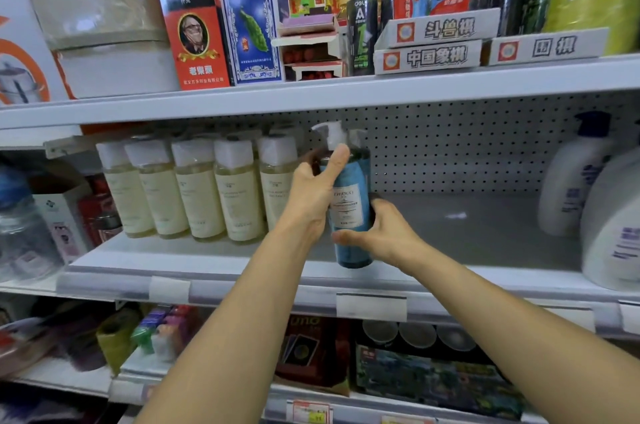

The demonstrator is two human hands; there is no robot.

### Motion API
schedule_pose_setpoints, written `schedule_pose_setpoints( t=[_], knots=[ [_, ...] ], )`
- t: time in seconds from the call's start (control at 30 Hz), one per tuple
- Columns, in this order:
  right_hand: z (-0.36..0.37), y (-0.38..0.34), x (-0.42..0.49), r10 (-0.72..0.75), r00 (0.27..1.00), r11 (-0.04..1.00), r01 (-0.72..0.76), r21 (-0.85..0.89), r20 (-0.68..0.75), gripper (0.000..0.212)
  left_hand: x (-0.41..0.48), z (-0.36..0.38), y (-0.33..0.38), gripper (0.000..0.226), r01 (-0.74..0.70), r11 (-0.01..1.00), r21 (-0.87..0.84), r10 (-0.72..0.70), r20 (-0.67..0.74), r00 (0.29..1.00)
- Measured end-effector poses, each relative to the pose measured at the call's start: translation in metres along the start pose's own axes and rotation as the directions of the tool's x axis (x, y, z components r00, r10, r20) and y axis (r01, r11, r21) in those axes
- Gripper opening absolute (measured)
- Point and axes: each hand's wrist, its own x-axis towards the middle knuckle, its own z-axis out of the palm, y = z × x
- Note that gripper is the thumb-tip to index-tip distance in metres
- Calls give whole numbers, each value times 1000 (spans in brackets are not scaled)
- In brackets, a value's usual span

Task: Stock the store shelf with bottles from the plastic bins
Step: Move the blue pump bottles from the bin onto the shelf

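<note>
From the head camera, I had both hands on one blue bottle [349, 205]. My left hand [311, 195] was wrapped round its upper part, thumb lying up toward the white pump [332, 136]. My right hand [381, 233] gripped it lower down, thumb across the front and fingers curled behind. The bottle stood about upright over the front of the middle shelf [467, 226], just beside the row of pale bottles [197, 191]. I could not tell whether its base was already on the shelf or a little above it. What looked like a second blue one stood right behind. The big white bottles [571, 181] were well apart to the right, with bare shelf between. No bin was in view.

To do this step well, I judged I should set the base down flat, turn the label to face out and slide the bottle back against the one behind. The left hand needed to stay clear of the nearest pale bottle, since a nudge there could topple the row
</note>
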Motion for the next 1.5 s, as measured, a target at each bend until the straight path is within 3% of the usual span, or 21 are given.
schedule_pose_setpoints(
  t=[0.2,0.33,0.77,0.93,1.0,1.1,1.23,1.33,1.5],
  knots=[
    [11,27,12,101,995,986,-100,131,-1,60,6,-13,-34,59,269,963,-13,-269,-4,963],
    [15,34,23,120,993,983,-120,136,9,68,2,-20,-52,63,356,933,-49,-358,-39,933],
    [19,32,38,178,984,978,-179,109,21,74,-1,-22,-66,71,423,896,-134,-436,-91,895],
    [16,38,27,211,977,976,-210,50,-16,73,-10,-22,-68,54,419,878,-232,-450,-102,887],
    [13,43,19,234,971,972,-233,41,-37,65,-16,-23,-69,51,414,866,-279,-462,-132,877],
    [8,42,-1,211,972,978,-210,15,-107,35,-29,-21,-73,46,389,857,-339,-467,-186,865],
    [0,43,-33,4,967,999,6,38,-256,19,-58,-13,-77,26,334,854,-399,-440,-212,872],
    [-1,44,-61,-56,974,990,84,117,-221,12,-81,-6,-82,17,323,858,-399,-429,-210,879],
    [6,59,-103,-64,994,986,77,151,-90,7,-126,-5,-103,17,341,892,-297,-412,-221,884]
  ],
)
